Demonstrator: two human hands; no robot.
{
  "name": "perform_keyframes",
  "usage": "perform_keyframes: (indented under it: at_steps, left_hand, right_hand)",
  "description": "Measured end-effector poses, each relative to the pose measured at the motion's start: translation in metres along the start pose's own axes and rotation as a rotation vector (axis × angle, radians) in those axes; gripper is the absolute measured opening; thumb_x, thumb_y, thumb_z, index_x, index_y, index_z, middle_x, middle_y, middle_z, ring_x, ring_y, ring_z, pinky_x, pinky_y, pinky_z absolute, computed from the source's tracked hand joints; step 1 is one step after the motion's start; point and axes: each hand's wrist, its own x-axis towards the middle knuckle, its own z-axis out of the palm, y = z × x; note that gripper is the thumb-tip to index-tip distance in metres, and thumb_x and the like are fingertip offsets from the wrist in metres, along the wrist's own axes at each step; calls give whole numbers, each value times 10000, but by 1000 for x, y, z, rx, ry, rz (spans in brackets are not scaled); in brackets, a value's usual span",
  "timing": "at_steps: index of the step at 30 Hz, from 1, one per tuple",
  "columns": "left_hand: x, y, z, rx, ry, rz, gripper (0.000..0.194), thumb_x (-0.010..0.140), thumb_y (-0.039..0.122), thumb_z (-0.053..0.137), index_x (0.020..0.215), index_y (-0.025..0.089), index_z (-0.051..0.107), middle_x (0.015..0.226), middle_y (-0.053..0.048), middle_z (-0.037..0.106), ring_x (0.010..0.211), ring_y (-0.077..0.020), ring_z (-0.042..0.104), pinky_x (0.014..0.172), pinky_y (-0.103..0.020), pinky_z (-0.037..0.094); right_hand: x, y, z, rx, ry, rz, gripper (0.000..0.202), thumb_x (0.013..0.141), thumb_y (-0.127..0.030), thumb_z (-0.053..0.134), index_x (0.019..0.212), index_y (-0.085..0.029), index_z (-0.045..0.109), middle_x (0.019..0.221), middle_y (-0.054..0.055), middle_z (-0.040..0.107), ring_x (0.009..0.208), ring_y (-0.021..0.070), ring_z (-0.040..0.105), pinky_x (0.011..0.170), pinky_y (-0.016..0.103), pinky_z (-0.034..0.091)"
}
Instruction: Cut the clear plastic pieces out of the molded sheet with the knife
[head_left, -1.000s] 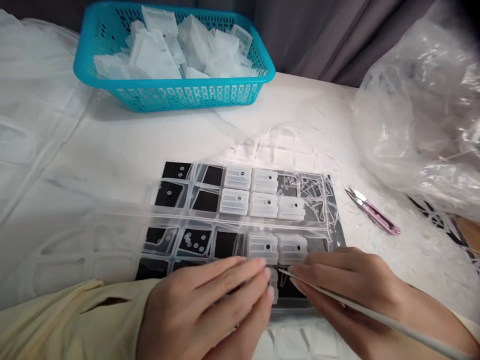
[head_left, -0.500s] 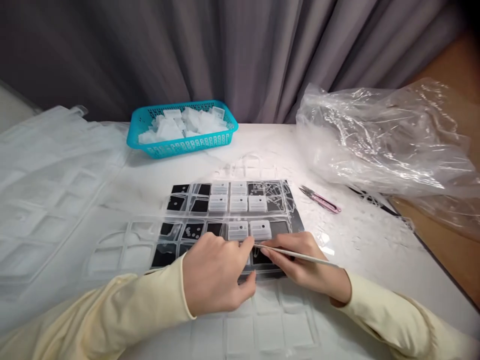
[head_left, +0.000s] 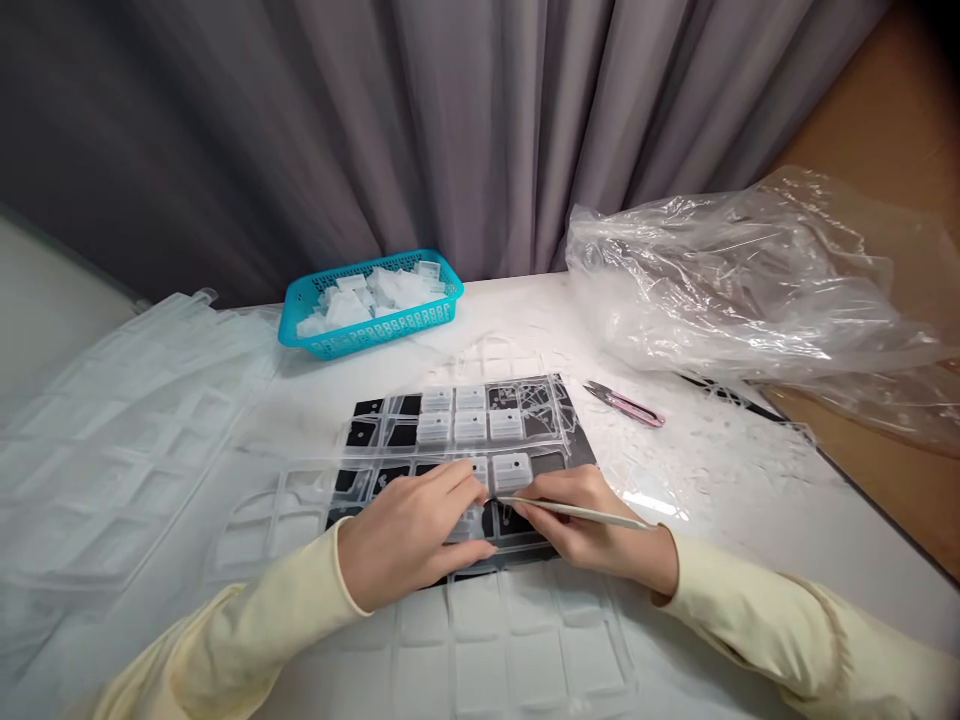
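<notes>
A clear tray of square compartments lies over a black sheet [head_left: 583, 452]. Small white boxes with dark dots, such as one white box [head_left: 511, 470], sit in several compartments. My right hand [head_left: 592, 520] pinches pale tweezers [head_left: 592, 514], their tip near the front compartments. Over the tray's front, my left hand [head_left: 416, 530] has its thumb and forefinger apart, around a clear piece [head_left: 469, 524] partly hidden below them; whether it grips that piece is unclear. Small clear bits and frames [head_left: 534, 400] lie in the tray's back right compartments.
A blue basket [head_left: 382, 328] of translucent pieces stands at the back left. Pink-handled snips [head_left: 626, 404] lie right of the tray. Crumpled clear plastic [head_left: 720, 290] covers the back right; clear compartment sheets [head_left: 112, 450] spread at the left. A grey curtain [head_left: 480, 130] hangs behind.
The view has tilted up and shifted a little. My left hand has moved slightly left from the tweezers' tip, uncovering a clear piece. My right hand still holds the tweezers.
</notes>
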Motion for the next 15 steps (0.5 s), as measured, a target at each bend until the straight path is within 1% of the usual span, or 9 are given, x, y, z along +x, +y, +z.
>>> perform_keyframes:
  at_steps: [2,4,8,10,12,15]
  left_hand:
    - [-7,-4,-3,-70,8,-34,145,841,318,504,797,181,485,751,11,480,574,-111,450,506,-230,338]
    - [-16,-9,-6,-133,1,-81,129,851,299,483,799,182,477,770,8,461,602,-108,445,545,-226,359]
    - [-35,-14,-6,-248,-40,-193,138,835,307,510,896,192,462,1003,-33,461,790,-130,499,695,-241,414]
    - [-40,-12,-3,-315,-48,-269,177,832,333,511,927,204,435,1079,-40,451,836,-139,502,696,-240,418]
    - [-42,-8,3,-366,-46,-351,218,824,363,515,940,213,408,1056,-33,467,813,-140,498,656,-235,411]
    - [-38,0,10,-422,-36,-466,223,829,394,484,927,217,390,904,1,474,670,-117,455,582,-232,375]
  right_hand:
    - [-1,0,0,2,0,13,218,830,-146,473,624,-140,545,516,-32,413,446,70,337,446,217,263]
    - [-1,1,0,14,-2,35,230,829,-146,476,603,-147,517,508,-39,395,443,68,324,441,216,255]
    - [-1,1,0,36,-8,52,243,833,-160,483,591,-154,497,499,-46,384,441,66,310,433,215,247]
    - [-2,2,0,39,-15,50,231,840,-167,481,613,-151,521,504,-41,407,447,69,323,439,216,257]
    - [-2,1,0,37,-25,50,216,846,-170,477,645,-145,551,517,-30,449,455,73,349,448,217,273]
    - [-3,1,0,27,-41,52,205,853,-172,470,684,-138,582,540,-12,503,461,79,381,456,221,289]
